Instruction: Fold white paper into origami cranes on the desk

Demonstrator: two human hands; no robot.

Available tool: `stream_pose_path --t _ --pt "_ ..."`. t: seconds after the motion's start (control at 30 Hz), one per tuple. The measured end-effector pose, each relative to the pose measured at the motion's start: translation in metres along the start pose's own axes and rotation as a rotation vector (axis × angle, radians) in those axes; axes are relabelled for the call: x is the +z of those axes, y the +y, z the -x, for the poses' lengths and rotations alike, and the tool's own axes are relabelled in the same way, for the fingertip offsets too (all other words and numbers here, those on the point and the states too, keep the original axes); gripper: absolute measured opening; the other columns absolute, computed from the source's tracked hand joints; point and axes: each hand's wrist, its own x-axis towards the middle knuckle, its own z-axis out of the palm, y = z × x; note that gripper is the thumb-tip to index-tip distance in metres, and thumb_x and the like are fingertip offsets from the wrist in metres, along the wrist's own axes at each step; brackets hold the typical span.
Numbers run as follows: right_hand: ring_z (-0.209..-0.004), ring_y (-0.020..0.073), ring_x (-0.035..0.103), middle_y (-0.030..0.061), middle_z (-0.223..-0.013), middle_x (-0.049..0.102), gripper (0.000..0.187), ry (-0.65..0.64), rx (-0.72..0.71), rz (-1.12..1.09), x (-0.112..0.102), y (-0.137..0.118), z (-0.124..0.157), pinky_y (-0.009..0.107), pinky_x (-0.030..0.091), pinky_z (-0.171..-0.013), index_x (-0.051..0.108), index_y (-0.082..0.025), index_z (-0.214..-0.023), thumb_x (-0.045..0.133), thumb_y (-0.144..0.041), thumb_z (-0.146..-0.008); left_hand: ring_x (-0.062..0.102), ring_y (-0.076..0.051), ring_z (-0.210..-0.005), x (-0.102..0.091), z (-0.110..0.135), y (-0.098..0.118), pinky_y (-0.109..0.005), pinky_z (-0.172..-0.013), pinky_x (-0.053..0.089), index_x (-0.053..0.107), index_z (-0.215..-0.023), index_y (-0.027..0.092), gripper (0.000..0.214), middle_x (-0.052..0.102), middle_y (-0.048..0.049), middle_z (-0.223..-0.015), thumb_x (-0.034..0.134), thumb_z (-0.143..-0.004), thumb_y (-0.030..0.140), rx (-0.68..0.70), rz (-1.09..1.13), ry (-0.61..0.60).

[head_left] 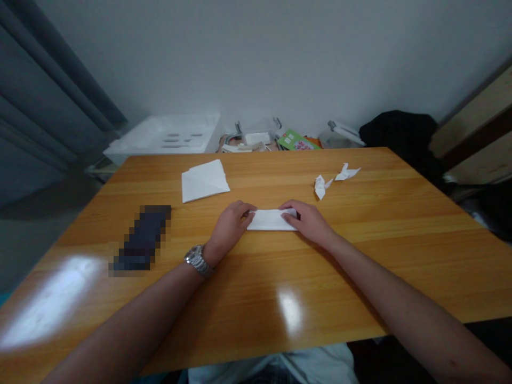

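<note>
A narrow folded strip of white paper (271, 220) lies crosswise near the middle of the wooden table (256, 298). My left hand (231, 226) pinches its left end between thumb and fingers; a metal watch (197, 260) is on that wrist. At the right end, my right hand (310, 220) grips the strip, thumb on top and fingertips along the far edge. Faint lines run lengthwise on the paper. Beyond the right hand sit two small folded paper figures (321, 186), close together. White paper sheets (205, 181) lie beyond the left hand.
A blurred-out dark flat object (143, 238) lies on the table's left. Behind the table are a white foam tray (180, 133), a green booklet (296, 140) and assorted items. Dark fabric (400, 130) is heaped at the back right, and a grey curtain (44, 96) hangs at left.
</note>
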Motion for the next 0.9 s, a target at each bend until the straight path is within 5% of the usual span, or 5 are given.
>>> stream_pose_path --t 0.9 --pt "-0.101 0.0241 0.062 0.0088 -0.106 0.065 0.017 -0.010 -0.127 0.130 0.0069 0.0093 -0.0014 0.038 0.049 -0.092 0.069 -0.021 -0.106 0.059 -0.016 -0.094 0.059 -0.023 -0.097 0.0035 -0.0028 -0.0009 -0.039 -0.092 0.049 0.073 -0.101 0.019 0.020 0.063 -0.0079 -0.102 0.054 -0.098 0.025 0.066 -0.081 0.011"
